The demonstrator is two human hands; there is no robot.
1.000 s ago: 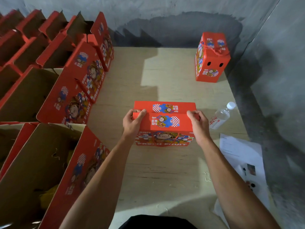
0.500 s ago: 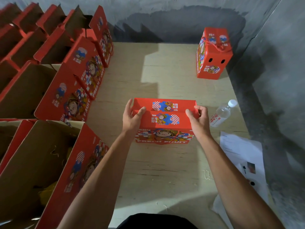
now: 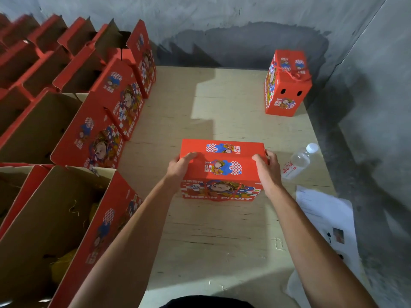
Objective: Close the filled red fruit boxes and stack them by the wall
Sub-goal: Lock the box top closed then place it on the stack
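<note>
A red fruit box (image 3: 222, 168) stands on the plywood floor (image 3: 222, 230) in the middle, its two top flaps folded down. My left hand (image 3: 180, 166) grips the left end of the near flap, fingers curled over its top edge. My right hand (image 3: 266, 167) grips the right end the same way. Another closed red box (image 3: 287, 85) with a rope handle stands at the far right, near the grey wall (image 3: 244, 23).
Rows of open red boxes (image 3: 73, 130) fill the left side; the nearest one (image 3: 66, 230) shows yellow fruit and straw inside. A plastic water bottle (image 3: 299, 162) lies right of the middle box. Sheets of paper (image 3: 327, 218) lie by the right wall.
My left hand opened for a moment at the box's left end and now grips the flap again. The view tilted slightly; the box stayed in place.
</note>
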